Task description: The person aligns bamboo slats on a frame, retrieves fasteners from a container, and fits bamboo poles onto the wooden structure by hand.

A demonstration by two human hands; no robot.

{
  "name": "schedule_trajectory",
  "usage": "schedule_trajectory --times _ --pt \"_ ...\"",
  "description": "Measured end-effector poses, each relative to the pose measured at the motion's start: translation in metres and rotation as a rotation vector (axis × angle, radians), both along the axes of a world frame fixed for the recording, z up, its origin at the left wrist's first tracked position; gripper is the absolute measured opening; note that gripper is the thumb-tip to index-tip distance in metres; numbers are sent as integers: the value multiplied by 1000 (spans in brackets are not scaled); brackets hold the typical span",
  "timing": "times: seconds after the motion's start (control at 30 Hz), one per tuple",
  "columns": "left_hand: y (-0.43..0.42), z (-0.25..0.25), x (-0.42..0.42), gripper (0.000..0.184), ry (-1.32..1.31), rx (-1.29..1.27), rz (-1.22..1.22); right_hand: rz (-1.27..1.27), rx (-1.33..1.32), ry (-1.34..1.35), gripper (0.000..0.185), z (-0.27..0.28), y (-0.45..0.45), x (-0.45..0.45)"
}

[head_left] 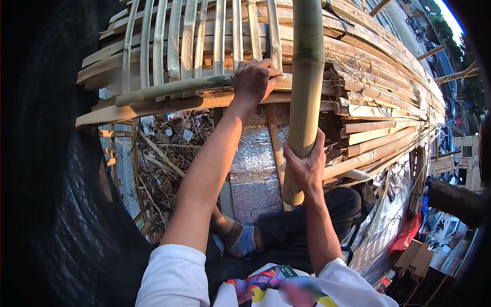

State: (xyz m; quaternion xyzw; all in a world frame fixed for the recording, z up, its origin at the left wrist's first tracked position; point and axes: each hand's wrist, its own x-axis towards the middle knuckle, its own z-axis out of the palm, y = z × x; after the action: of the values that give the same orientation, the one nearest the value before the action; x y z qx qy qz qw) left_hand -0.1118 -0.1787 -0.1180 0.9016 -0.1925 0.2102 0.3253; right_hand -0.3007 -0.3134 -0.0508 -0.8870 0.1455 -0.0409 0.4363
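My left hand [254,83] is closed at the end of a round, greenish bamboo stick [174,89]. This stick lies crosswise over the lower ends of several upright bamboo slats [219,38]. What lies under the curled fingers is partly hidden. My right hand [308,162] wraps round the lower part of a thick bamboo pole [306,97], its thumb across the front. The pole stands nearly upright in view, passes in front of the slats and runs out at the top. Beneath the stick is a split bamboo rail [153,106].
Long split bamboo lengths [378,97] are stacked to the right. Silvery foil sheeting [255,169] lies below, beside dry plant litter [158,153] with rubbish. Dark netting [76,204] hangs at left. A red bag [406,235] and cardboard box [414,256] sit lower right.
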Motion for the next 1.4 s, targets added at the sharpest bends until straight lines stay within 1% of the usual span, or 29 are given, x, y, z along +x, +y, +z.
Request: schedule_trajectory --times 0.07,0.13,0.17,0.2,0.3,0.33,0.4,0.47,0.53,0.6,0.63,0.67,0.73,0.77,0.8,0.87,0.9,0.97,1.07,1.1,1.13,1.2,1.23,1.27,1.33,1.37,1.4 --pt "-1 -2 4 14 5 28 19 11 -29 4 73 -7 -1 0" --pt "-2 0 3 13 11 58 36 41 -136 80 73 -15 -2 1" --pt "-2 0 3 12 27 56 41 38 -174 51 73 -16 -4 1" --pt "-2 1 1 12 46 54 48 43 -173 54 73 -11 -2 2" --pt "-3 -2 1 11 49 -13 21 7 -25 -38 70 10 2 2" --pt "-4 -2 2 10 59 -40 19 5 -25 -37 70 10 2 2" --pt "-3 -1 2 13 32 -13 29 -4 -19 -29 70 11 3 4" --pt "-3 0 2 10 37 25 43 14 -108 42 70 -2 3 5" --pt "-3 -3 4 10 5 29 41 38 -134 58 71 -9 3 5" --pt "-1 -3 3 10 -17 35 43 30 -85 53 71 0 2 5" --pt "-2 -1 0 10 24 -1 39 12 -37 55 72 5 1 2" --pt "-3 3 -2 10 58 -38 34 27 32 20 74 7 -2 1" --pt "-4 -1 2 11 27 -53 0 29 372 -73 75 13 -8 -3" --pt "-5 -3 3 11 23 -44 13 7 581 -48 75 15 -12 -5" --pt "-5 -2 4 11 20 -35 25 30 782 88 79 24 -19 -6" --pt "-4 -2 1 12 38 -23 32 146 1097 61 79 15 -31 -12" --pt "-4 0 0 14 54 -12 39 146 1096 60 79 7 -36 -12" --pt "-4 0 3 15 57 -11 26 99 1450 159 76 -8 -43 -13" --pt "-2 -2 3 18 42 -17 3 135 1502 220 72 -15 -40 -17" --pt "-1 -2 4 19 17 -27 -9 122 1397 233 69 -13 -40 -20" --pt "-1 -2 4 19 15 -29 -6 126 1395 233 69 -14 -43 -20" --pt "-2 -2 3 24 -7 5 17 133 1282 262 65 -17 -51 -19" --pt "-2 -3 4 26 35 -16 6 95 1201 257 66 -12 -52 -20" --pt "-1 -2 4 24 26 -25 0 107 1202 241 66 -7 -51 -19" --pt "-2 1 2 19 19 -19 7 67 1139 234 72 -2 -49 -17" --pt "-1 4 1 19 53 -13 -1 108 1187 209 77 -1 -50 -17" --pt "-3 3 2 19 72 -3 15 118 1189 196 77 1 -49 -14"
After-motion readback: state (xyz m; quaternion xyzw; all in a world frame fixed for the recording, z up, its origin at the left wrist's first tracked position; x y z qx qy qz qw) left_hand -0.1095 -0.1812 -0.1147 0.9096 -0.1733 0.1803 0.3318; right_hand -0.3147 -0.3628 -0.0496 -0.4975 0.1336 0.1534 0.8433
